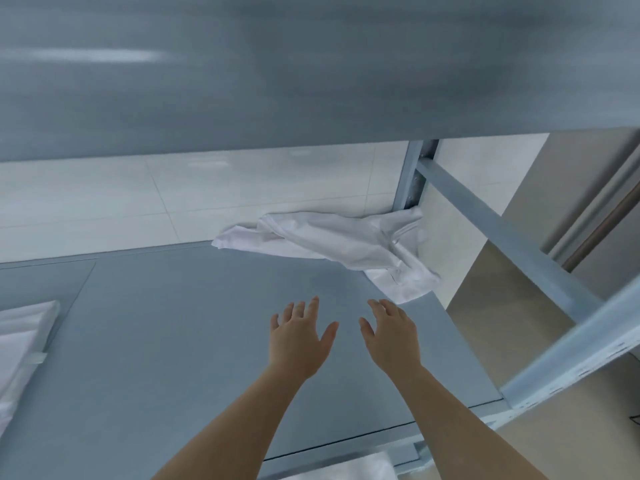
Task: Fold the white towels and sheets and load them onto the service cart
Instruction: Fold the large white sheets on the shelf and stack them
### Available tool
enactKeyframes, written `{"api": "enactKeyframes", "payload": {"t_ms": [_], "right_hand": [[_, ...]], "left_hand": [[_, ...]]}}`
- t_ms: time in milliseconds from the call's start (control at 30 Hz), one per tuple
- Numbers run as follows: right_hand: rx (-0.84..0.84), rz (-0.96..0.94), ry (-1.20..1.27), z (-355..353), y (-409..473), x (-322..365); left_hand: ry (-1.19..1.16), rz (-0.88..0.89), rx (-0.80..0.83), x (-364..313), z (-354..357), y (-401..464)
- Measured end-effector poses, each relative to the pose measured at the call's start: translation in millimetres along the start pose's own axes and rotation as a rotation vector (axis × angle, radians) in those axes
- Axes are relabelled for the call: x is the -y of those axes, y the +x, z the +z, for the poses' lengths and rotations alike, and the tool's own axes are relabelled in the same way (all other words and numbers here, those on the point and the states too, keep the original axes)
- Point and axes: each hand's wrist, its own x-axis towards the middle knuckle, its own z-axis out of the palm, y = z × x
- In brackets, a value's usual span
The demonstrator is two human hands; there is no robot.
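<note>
Both hands, left hand point(298, 336) and right hand point(391, 332), fingers spread and seemingly empty, near the crumpled white sheet point(332, 242)

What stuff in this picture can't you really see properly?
- Folded white linen, head view: the left edge of the picture cuts it off, so its full shape is unknown.
- White fabric at the bottom edge: only a sliver shows.
- Upper shelf: blurred, so no detail can be read.
- Crumpled white cloth: bunched up, so towel or sheet cannot be told.
- Left hand and right hand: whether they touch the shelf surface is unclear.
</note>
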Motion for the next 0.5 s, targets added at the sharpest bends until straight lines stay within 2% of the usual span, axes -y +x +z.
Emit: {"api": "enactKeyframes", "payload": {"t_ms": [267,500], "right_hand": [[0.042,-0.147,-0.054,-14,47,-72],[-0.057,-0.227,-0.003,-2,100,-91]], "left_hand": [[0.055,-0.083,-0.012,-59,23,25],[0.105,-0.051,-0.090,-73,45,51]]}}
